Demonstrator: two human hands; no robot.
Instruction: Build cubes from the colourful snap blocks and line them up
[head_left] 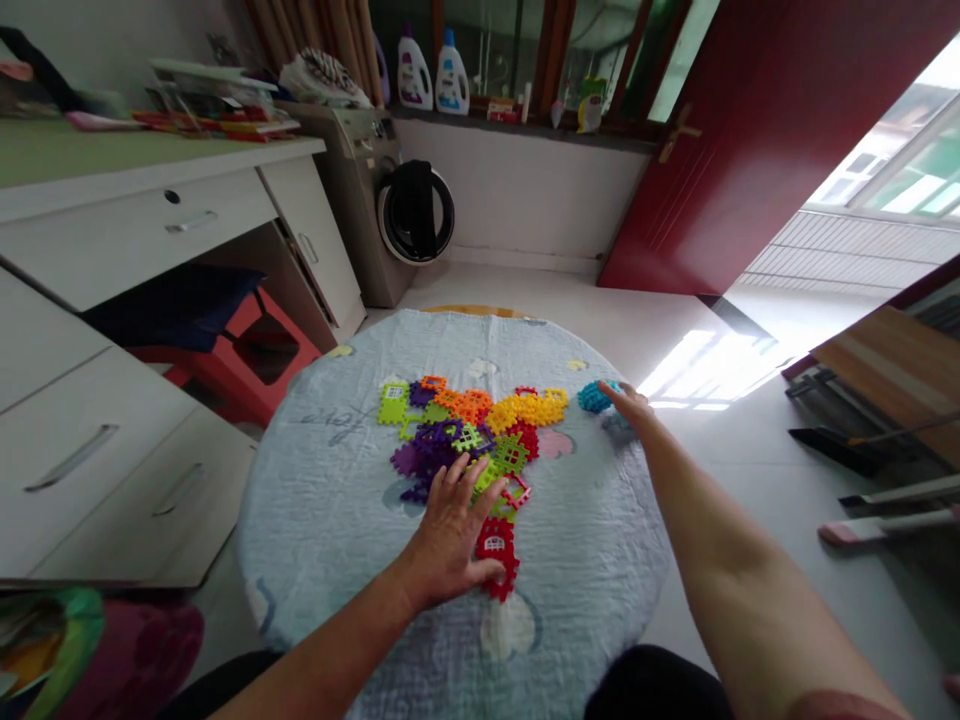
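On the round desk draped in pale blue cloth (pixel 322 560), a heap of toothed plastic pieces lies mid-top. Within it, purple pieces (pixel 424 455) lie left, orange pieces (pixel 469 405) at the back, yellow pieces (pixel 529 410) back right, and a red window piece (pixel 496 540) at the front. A blue plastic cluster (pixel 592 398) sits apart, right of the yellow pieces. Left of the desk stands a white drawer cabinet (pixel 217 215), with a red plastic stool (pixel 262 350) between. Behind, the silver washing machine (pixel 356 190) stands left, the dark red door (pixel 750 130) right.
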